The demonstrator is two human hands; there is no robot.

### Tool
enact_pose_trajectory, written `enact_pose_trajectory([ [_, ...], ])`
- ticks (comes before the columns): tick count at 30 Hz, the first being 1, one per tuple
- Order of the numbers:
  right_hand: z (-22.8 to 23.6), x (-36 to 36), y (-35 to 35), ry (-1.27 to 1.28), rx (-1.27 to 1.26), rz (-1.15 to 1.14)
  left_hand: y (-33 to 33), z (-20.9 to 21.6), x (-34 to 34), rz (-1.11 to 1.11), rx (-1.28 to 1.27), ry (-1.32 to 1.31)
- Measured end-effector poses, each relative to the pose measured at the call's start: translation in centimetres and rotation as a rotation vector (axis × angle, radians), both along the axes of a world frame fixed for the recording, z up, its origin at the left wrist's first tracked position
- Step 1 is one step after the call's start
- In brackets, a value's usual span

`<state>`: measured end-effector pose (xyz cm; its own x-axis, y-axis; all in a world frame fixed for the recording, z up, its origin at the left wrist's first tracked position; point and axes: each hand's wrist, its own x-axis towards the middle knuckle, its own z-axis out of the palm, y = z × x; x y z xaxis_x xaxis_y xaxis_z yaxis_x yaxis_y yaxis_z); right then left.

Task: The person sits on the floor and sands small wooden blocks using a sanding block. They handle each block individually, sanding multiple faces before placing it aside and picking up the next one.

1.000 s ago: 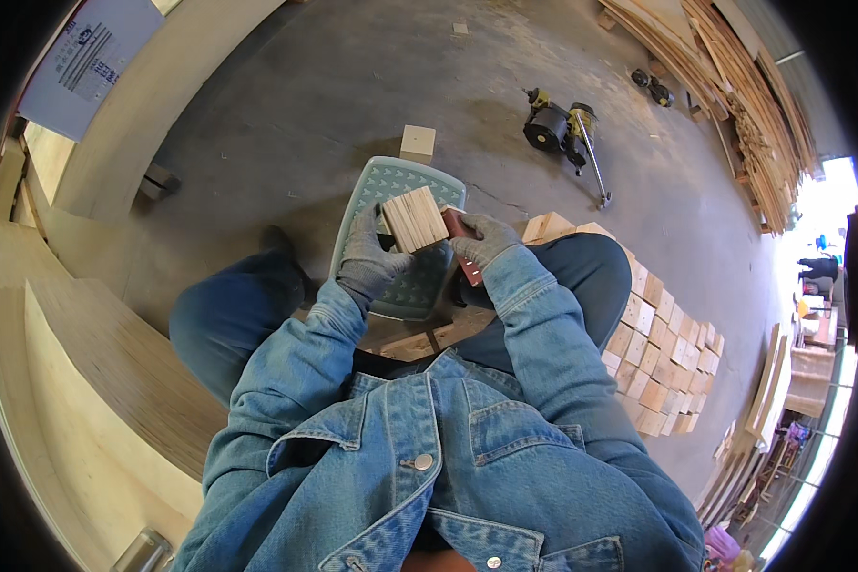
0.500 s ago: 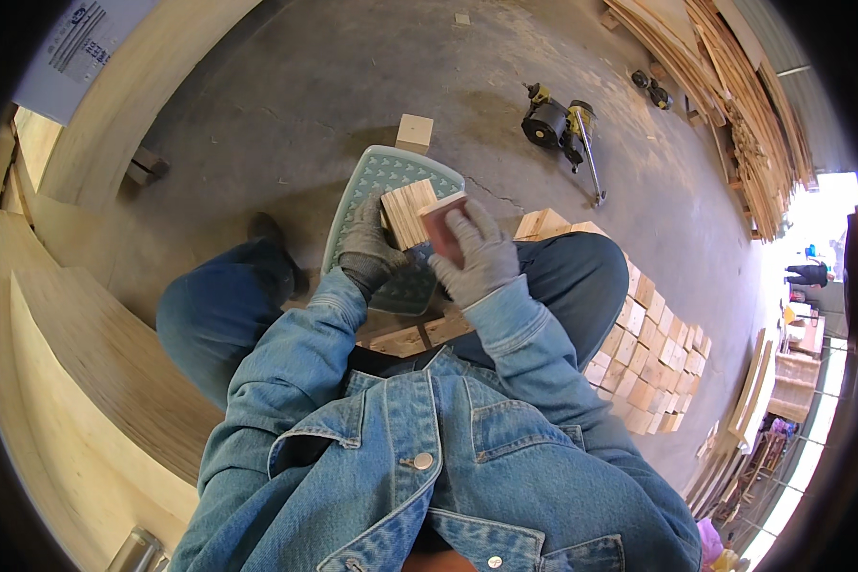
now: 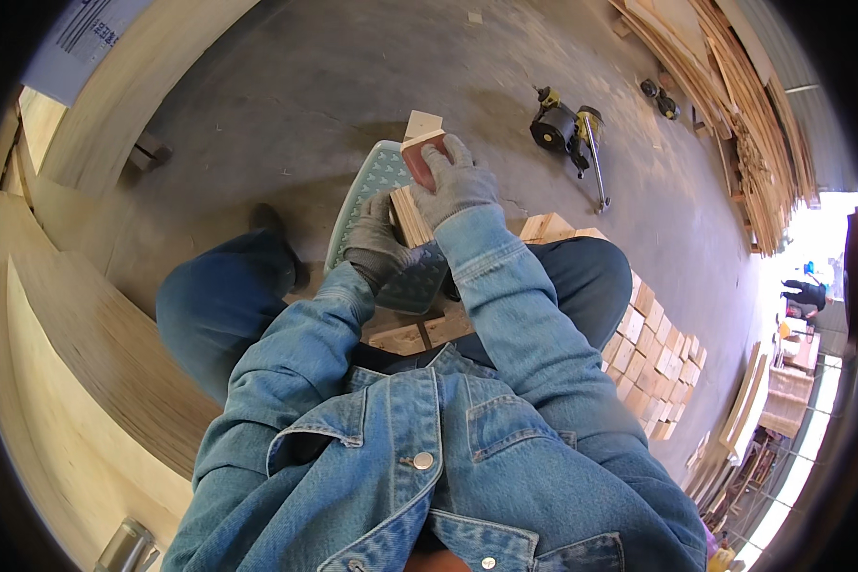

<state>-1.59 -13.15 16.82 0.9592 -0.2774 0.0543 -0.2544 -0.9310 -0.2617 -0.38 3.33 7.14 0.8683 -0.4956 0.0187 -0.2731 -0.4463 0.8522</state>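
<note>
**A:** ok so head cam, looking straight down. The left hand (image 3: 377, 243), grey glove, is wrapped around a small wooden block (image 3: 410, 217) and pins it on a pale green perforated plastic stool (image 3: 377, 181) between the knees. Fingers are closed on the block, no question.

**B:** and the other one?

**A:** The right hand (image 3: 458, 181), also gloved, sits at about 1 o'clock from the left one, flat on top of a reddish sanding block (image 3: 424, 157), fingers curled over it, so it's gripping that. The red thing is pressed against the top end of the wooden block. Can't tell how much of it touches, the glove covers most of it.

**B:** what's around them?

**A:** Another small wood block (image 3: 422, 124) lies on the concrete floor (image 3: 305, 86) just past the stool, 12 o'clock from the hands. At 2 o'clock, well apart, a black and yellow power tool (image 3: 567, 129). At 4 o'clock, right beside the person's leg, rows of stacked wood blocks (image 3: 653, 357). Long wood strips (image 3: 734, 114) piled along the far right, big plywood sheets (image 3: 86, 334) curving round at 8 to 9 o'clock. Denim jacket (image 3: 429, 458) fills the bottom.
</note>
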Motion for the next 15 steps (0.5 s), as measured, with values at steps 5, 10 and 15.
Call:
enact_pose_trajectory([
  [5,0.7,-6.7,1.9,-0.037,-0.045,0.185,0.7,-0.9,0.6,0.001,0.083,-0.005],
  [10,0.8,-12.4,2.9,0.004,-0.052,0.280,0.6,-1.4,0.6,-0.030,0.065,0.052],
  [15,2.3,-7.6,3.5,0.067,-0.052,0.232,0.6,-4.1,1.0,-0.098,0.166,-0.117],
])
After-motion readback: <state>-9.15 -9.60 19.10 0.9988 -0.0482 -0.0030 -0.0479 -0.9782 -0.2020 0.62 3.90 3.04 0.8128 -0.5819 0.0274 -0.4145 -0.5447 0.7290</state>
